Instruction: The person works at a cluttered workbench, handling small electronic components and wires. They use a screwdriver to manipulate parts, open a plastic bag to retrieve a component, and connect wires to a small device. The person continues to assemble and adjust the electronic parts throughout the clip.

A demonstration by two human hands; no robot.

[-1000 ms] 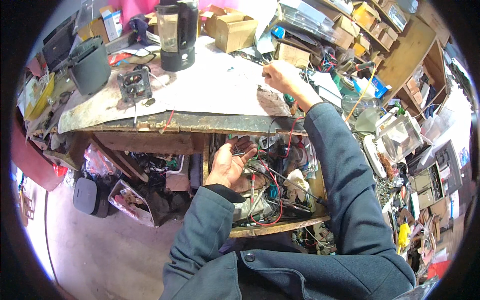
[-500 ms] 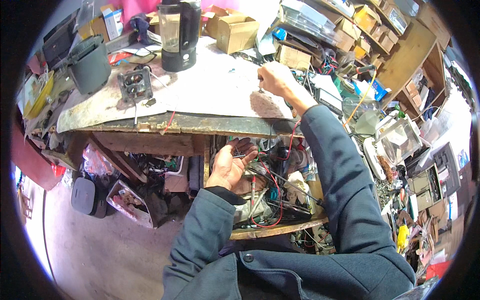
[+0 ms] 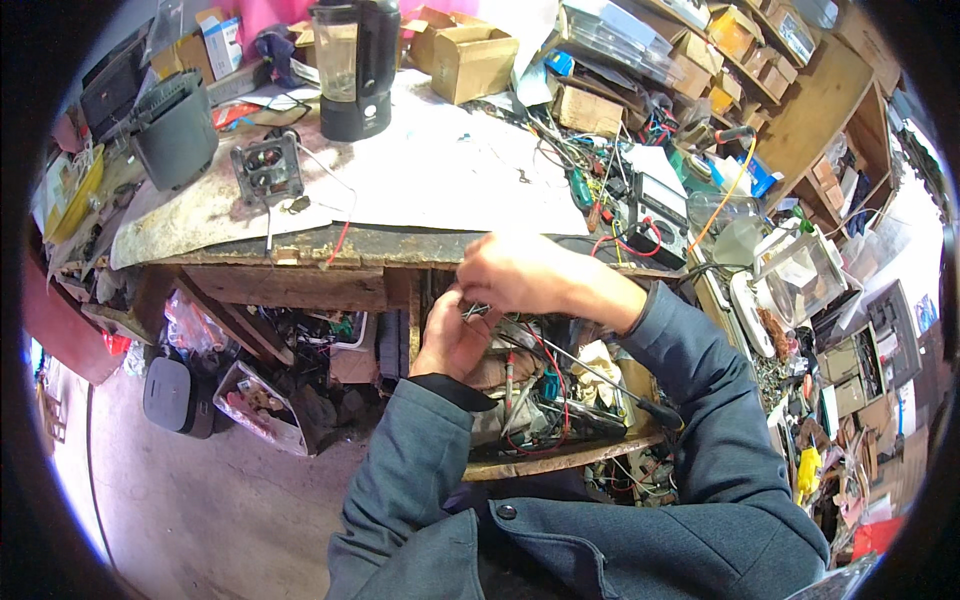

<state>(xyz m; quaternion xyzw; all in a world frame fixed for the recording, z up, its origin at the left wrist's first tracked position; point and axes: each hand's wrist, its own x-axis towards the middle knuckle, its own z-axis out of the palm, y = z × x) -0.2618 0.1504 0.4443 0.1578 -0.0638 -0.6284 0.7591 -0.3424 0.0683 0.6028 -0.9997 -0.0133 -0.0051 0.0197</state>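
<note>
My left hand (image 3: 452,338) is cupped palm up above an open drawer, with a few thin, small metal pieces (image 3: 474,311) lying at its fingers; they look like screws, but are too small to be sure. Over it bends my right hand (image 3: 522,275), fingers pinched together at the left hand's fingertips. Whatever the right fingers grip is hidden. Beneath both hands, the wooden drawer (image 3: 560,458) holds tangled wires, a red test lead (image 3: 508,375) and other parts. A long screwdriver (image 3: 658,412) with a dark handle lies across its right side.
On the paper-covered bench (image 3: 420,190) stand a blender (image 3: 355,70), a grey container (image 3: 173,130) and an opened motor base (image 3: 267,168). A black meter (image 3: 660,215) and tangled wires lie at right. Below left are a dark box (image 3: 178,395) and a scrap-filled carton (image 3: 262,405).
My right hand has come from the bench top down and left to my left hand. The left hand's fingers have curled up from lying open. The screwdriver in the drawer has shifted slightly right.
</note>
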